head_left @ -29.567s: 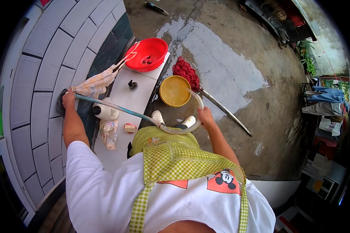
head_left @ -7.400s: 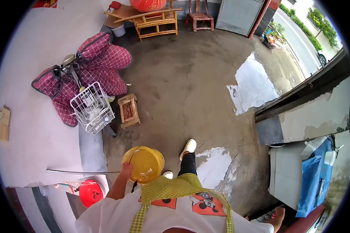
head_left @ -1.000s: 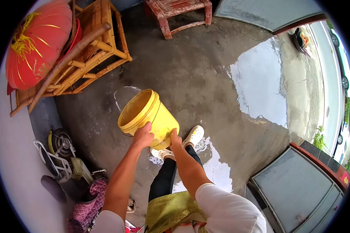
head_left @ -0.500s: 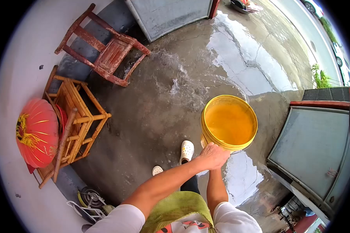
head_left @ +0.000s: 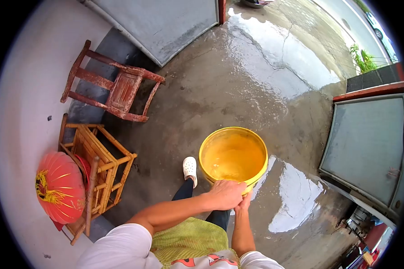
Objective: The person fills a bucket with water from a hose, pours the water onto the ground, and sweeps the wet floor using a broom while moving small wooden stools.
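Note:
A yellow bucket point(head_left: 233, 154) hangs in front of my body, its open mouth facing up toward the camera, with a little liquid visible at the bottom. My left hand point(head_left: 228, 193) reaches across and is closed on the near rim. Just below it and to the right, my right hand point(head_left: 243, 204) is closed against the bucket's near side, partly hidden by the left hand. Wet concrete floor point(head_left: 202, 107) spreads around the bucket, with shiny wet patches beyond it and to its right.
A red wooden chair point(head_left: 125, 89) stands at the upper left by the wall. Below it is a bamboo seat point(head_left: 104, 166) with a red lantern point(head_left: 63, 188). Grey metal door panels point(head_left: 161, 27) are at the top and right point(head_left: 366, 148). A road point(head_left: 352, 24) shows at the upper right.
The bucket has swung from low and tilted left, out to the right, then back toward the middle. Water splashed across the floor. Both hands have stayed on the bucket, and the view has turned.

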`<state>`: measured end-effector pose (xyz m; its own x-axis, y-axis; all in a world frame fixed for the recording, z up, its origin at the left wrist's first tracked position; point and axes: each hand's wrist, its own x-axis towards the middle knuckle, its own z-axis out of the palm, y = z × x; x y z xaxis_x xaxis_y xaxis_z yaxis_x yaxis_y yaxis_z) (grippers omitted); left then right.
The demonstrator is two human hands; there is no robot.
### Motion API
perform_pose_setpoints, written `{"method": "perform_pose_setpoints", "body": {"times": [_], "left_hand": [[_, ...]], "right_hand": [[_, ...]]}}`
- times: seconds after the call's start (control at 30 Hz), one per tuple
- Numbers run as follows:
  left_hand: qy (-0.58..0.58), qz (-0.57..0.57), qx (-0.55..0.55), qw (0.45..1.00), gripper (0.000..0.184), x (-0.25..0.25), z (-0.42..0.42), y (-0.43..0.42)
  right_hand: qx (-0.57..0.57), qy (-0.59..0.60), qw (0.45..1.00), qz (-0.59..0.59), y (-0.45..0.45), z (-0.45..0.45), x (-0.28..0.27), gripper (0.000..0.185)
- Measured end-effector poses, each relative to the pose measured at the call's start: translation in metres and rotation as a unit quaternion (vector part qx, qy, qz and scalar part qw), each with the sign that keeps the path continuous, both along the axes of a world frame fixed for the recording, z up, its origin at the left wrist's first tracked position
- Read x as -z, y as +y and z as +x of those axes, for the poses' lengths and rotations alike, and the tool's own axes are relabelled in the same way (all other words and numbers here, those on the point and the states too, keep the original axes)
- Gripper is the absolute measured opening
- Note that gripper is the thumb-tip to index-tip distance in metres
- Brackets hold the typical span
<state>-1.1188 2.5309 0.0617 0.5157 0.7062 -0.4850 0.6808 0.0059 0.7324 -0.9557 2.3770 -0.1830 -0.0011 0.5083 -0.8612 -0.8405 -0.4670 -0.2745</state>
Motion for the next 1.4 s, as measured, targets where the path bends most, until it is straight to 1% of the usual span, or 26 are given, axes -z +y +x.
{"method": "perform_pose_setpoints", "body": {"times": [0.07,0.13,0.2,0.27,0.33,0.4,0.47,0.53,0.57,0.63,0.67,0.7,0.73,0.8,0.83,0.87,0.9,0.93,0.97,1.0,1.03,1.07,1.17,1.27,1.4], "left_hand": [[0.02,0.012,-0.035,0.999,0.015,0.02,-0.037,-0.004],[0.081,0.013,-0.072,0.994,0.02,0.034,-0.073,0.011],[0.137,0.053,-0.069,0.987,0.025,0.08,-0.108,0.023],[0.219,0.034,-0.037,0.974,0.025,0.128,-0.13,0.05],[0.279,0.013,0.02,0.96,0.026,0.18,-0.151,0.081],[0.301,0.01,0.05,0.952,0.027,0.193,-0.15,0.111],[0.293,0.037,0.09,0.951,0.027,0.193,-0.128,0.137],[0.283,0.062,0.122,0.949,0.027,0.194,-0.108,0.143],[0.25,0.086,0.136,0.955,0.027,0.199,-0.099,0.145],[0.18,0.125,0.157,0.963,0.027,0.192,-0.072,0.148],[0.142,0.134,0.166,0.967,0.027,0.189,-0.058,0.143],[0.105,0.142,0.175,0.969,0.027,0.186,-0.043,0.137],[0.07,0.147,0.18,0.97,0.027,0.172,-0.027,0.128],[0.006,0.144,0.19,0.971,0.025,0.143,0.003,0.1],[-0.02,0.127,0.185,0.974,0.024,0.116,0.017,0.084],[-0.037,0.122,0.207,0.97,0.023,0.101,0.029,0.067],[-0.062,0.123,0.228,0.964,0.021,0.075,0.038,0.048],[-0.084,0.143,0.273,0.948,0.02,0.056,0.045,0.029],[-0.107,0.157,0.311,0.931,0.018,0.038,0.05,0.009],[-0.113,0.201,0.342,0.911,0.019,0.023,0.053,-0.012],[-0.135,0.221,0.373,0.891,0.02,0.012,0.056,-0.032],[-0.168,0.241,0.381,0.877,0.021,0.005,0.056,-0.053],[-0.238,0.251,0.433,0.832,0.019,-0.014,0.061,-0.112],[-0.184,0.184,0.521,0.813,0.017,-0.016,0.061,-0.173],[-0.207,0.143,0.546,0.799,0.018,0.004,0.061,-0.265]], "right_hand": [[-0.077,-0.034,0.979,-0.183,-0.001,-0.053,-0.018,0.062],[-0.134,-0.02,0.951,-0.278,-0.001,-0.106,-0.021,0.054],[-0.143,0.05,0.946,-0.287,0.003,-0.158,-0.015,0.046],[-0.069,0.117,0.955,-0.264,0.023,-0.21,0.0,0.046],[-0.109,0.099,0.945,-0.291,0.058,-0.248,0.039,0.037],[-0.017,0.138,0.952,-0.272,0.109,-0.257,0.032,0.035],[0.03,0.113,0.956,-0.27,0.149,-0.248,0.014,0.035],[0.06,0.092,0.961,-0.254,0.17,-0.235,0.01,0.038],[0.052,0.062,0.962,-0.259,0.178,-0.224,0.01,0.04],[0.122,0.042,0.959,-0.254,0.181,-0.193,0.006,0.041],[0.152,0.032,0.956,-0.248,0.174,-0.176,0.015,0.042],[0.208,0.031,0.954,-0.215,0.164,-0.157,0.018,0.044],[0.262,0.033,0.947,-0.181,0.152,-0.137,0.02,0.046],[0.304,0.013,0.948,-0.088,0.121,-0.094,0.039,0.056],[0.332,-0.031,0.942,-0.04,0.104,-0.075,0.036,0.058],[0.357,-0.076,0.931,0.004,0.087,-0.059,0.029,0.059],[0.392,-0.083,0.916,-0.022,0.071,-0.043,0.012,0.06],[0.424,-0.092,0.9,-0.045,0.058,-0.029,-0.008,0.061],[0.44,-0.146,0.886,0.029,0.045,-0.02,-0.016,0.063],[0.451,-0.2,0.864,0.104,0.031,-0.01,-0.025,0.066],[0.446,-0.149,0.881,0.06,0.006,0.001,-0.018,0.066],[0.455,-0.137,0.878,0.054,-0.015,0.003,-0.023,0.066],[0.492,-0.129,0.86,0.041,-0.081,-0.014,-0.038,0.066],[0.526,-0.112,0.843,0.016,-0.159,-0.046,-0.049,0.067],[0.568,-0.092,0.817,-0.037,-0.266,-0.096,-0.067,0.067]]}}
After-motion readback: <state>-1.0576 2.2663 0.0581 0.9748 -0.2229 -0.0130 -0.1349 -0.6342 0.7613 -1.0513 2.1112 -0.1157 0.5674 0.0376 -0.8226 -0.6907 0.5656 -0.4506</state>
